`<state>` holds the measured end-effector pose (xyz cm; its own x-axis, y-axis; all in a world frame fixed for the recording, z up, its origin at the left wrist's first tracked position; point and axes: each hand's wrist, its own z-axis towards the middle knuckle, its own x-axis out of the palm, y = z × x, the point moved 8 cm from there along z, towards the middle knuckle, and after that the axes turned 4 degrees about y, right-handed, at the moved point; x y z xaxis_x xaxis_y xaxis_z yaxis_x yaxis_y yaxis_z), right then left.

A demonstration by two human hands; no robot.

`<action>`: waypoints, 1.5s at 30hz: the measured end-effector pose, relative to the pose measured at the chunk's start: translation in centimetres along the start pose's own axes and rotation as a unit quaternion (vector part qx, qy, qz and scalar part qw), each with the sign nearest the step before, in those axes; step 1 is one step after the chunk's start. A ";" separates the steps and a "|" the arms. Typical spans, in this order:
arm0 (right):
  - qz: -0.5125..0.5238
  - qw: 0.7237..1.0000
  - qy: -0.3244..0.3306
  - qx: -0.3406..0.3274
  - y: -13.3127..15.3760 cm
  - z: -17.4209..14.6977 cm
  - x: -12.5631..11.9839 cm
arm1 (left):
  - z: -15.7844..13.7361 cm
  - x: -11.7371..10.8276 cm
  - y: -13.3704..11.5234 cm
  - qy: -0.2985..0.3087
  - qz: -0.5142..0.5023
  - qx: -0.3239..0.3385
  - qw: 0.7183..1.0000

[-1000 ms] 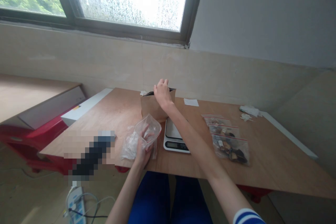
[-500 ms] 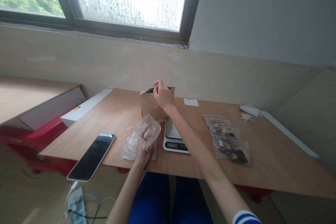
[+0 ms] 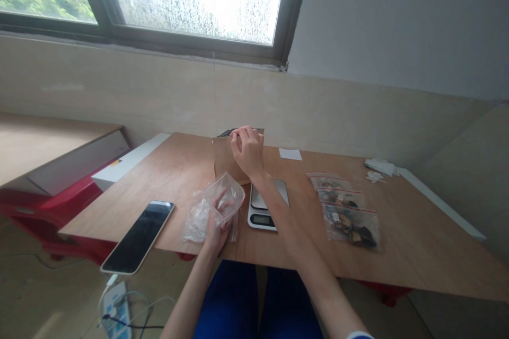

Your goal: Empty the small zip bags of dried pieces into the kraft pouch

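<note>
Left hand has fingers wrapped round a clear zip bag, mouth gaping, just left of the scale. Right hand is curled at the mouth of the brown paper bag, behind the scale and a bit left, can't tell if it's pinching anything. Plastic looks super light, floppy, kinda slick, so I'd hold just below the rim. Paper's probably stiffer, take a top edge

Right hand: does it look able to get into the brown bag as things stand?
Probably yes. The right hand is right by the mouth of the brown bag, which looks open at the top, and nothing visible blocks the way. The inside is hidden.
</note>
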<state>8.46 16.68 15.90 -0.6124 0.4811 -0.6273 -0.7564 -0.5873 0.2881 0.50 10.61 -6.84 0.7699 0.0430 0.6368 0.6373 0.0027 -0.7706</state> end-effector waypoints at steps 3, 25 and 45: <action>0.044 0.997 0.038 0.044 0.5 -2.2 -0.2 | -0.2 0.4 -0.2 0.008 -0.018 0.009 1.000; 0.406 0.854 -0.036 0.323 -8.0 -14.3 -1.3 | -0.7 1.3 -1.4 -0.016 0.245 0.081 0.966; 0.511 0.770 0.165 0.344 -3.8 -20.6 1.1 | -4.0 3.2 -7.8 -0.125 0.321 0.196 0.918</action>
<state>15.36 6.05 -0.75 -0.9628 -0.2625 0.0648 0.0700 -0.0106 0.9975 -1.90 6.75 1.33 0.9192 0.3892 0.0603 -0.0441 0.2539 -0.9662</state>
